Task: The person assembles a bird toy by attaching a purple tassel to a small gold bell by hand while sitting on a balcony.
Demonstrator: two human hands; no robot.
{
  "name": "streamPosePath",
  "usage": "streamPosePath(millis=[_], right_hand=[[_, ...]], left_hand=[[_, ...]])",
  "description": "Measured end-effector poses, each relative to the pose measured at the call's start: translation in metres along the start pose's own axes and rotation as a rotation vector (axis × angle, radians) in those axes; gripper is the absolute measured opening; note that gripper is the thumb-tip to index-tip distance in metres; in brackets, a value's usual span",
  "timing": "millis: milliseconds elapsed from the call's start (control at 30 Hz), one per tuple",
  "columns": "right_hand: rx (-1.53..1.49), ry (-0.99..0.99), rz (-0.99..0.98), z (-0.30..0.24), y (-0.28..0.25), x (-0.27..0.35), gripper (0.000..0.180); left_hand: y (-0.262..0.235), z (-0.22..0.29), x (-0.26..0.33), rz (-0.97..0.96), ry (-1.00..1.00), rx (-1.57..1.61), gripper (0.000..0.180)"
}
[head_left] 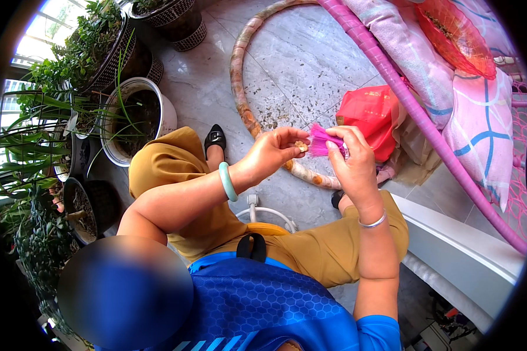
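My left hand point(270, 155), with a pale green bangle at the wrist, pinches a small knobbly tan lump point(301, 146) that looks like a walnut. Facing it, my right hand point(355, 164) grips a brush point(320, 140) with bright pink-purple bristles. The bristle ends point left and come close to the lump; whether they touch it I cannot tell. Most of the brush's handle is hidden by my right fingers. Both hands are raised in front of my lap, above the tiled floor.
Dark crumbs point(278, 96) lie scattered on the floor inside a wrapped hoop point(238, 73). Potted plants, one in a white pot point(168, 114), line the left. To the right are a red bag point(363, 114), a pink wrapped pole point(418, 111), cushions point(480, 131) and a red translucent bowl point(459, 44).
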State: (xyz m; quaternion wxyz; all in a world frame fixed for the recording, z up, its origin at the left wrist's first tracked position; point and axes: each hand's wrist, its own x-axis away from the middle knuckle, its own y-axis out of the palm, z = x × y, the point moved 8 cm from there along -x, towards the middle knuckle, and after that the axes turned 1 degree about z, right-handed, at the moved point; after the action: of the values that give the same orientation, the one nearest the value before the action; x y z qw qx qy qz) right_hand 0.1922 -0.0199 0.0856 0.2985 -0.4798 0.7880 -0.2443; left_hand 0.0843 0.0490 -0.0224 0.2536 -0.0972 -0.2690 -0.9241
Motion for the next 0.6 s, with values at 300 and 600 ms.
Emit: streamPosePath(millis=[300,600], right_hand=[[0.110,0.070,-0.127,0.007,0.018,0.010,0.011],[-0.019,0.110,-0.124,0.012,0.027,0.012,0.009]], left_hand=[[-0.005,0.006,-0.002,0.055,0.001,-0.057,0.025],[0.009,0.015,-0.001,-0.009,0.022,0.077,0.029]])
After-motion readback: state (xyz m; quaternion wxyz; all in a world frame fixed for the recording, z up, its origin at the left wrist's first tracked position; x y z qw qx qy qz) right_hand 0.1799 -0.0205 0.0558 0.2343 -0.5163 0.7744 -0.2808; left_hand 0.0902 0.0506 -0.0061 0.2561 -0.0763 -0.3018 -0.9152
